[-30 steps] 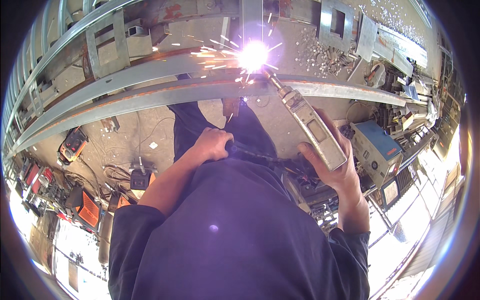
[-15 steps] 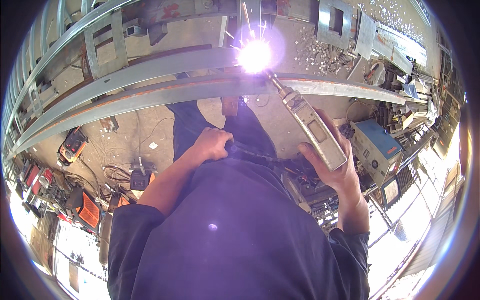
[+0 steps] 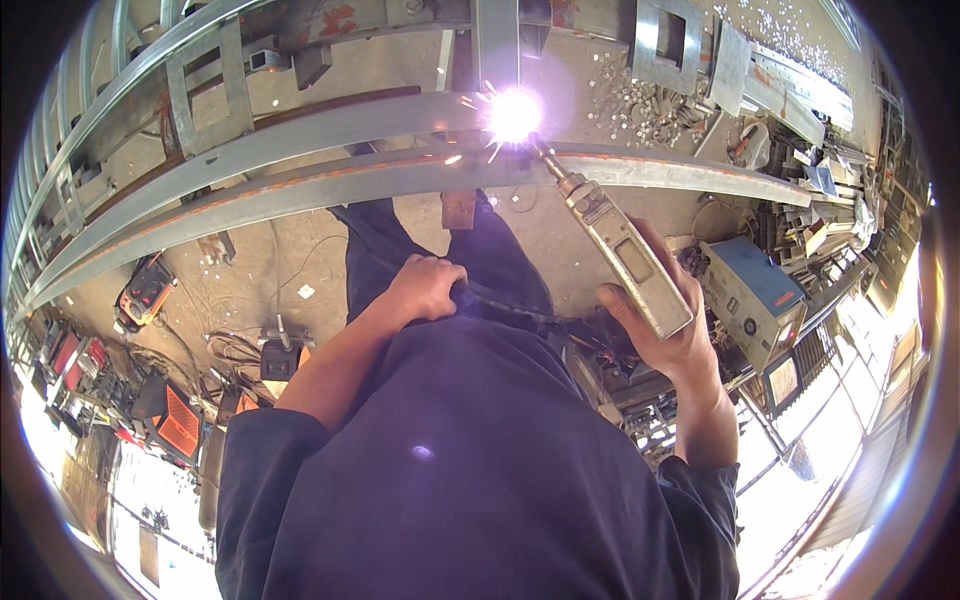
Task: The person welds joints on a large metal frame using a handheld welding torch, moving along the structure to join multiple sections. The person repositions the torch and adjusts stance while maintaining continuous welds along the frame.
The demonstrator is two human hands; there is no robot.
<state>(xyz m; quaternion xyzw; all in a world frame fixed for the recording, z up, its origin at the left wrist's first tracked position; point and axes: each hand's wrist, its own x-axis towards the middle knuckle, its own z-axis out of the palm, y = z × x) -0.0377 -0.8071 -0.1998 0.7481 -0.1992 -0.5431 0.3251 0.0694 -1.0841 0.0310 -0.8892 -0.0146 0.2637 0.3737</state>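
Observation:
My right hand (image 3: 672, 325) is closed around a metal-bodied welding gun (image 3: 632, 262). Its narrow nozzle points away from me, up and to the left. A white-violet arc (image 3: 513, 115) burns at the tip, where a grey metal upright (image 3: 497, 45) meets a long steel beam (image 3: 345, 122); the glare hides the joint itself. Sparks fly from it. At my waist, my left hand (image 3: 432, 287) is closed on a black cable (image 3: 510, 309), which runs rightward in front of my body. Another steel beam (image 3: 330, 188) with a rusty-orange line lies on my side of the arc.
A blue-topped machine box (image 3: 752, 300) stands at the right, near scrap metal pieces (image 3: 820, 215). Flat metal plates (image 3: 665, 45) lie at the far right. On the left floor are an orange-black machine (image 3: 147, 292), another orange machine (image 3: 172, 420) and loose cables (image 3: 235, 350).
The glare at the nozzle tip has become smaller, with sparks now flying more to the left and toward me. The welding gun and both hands stay almost in place.

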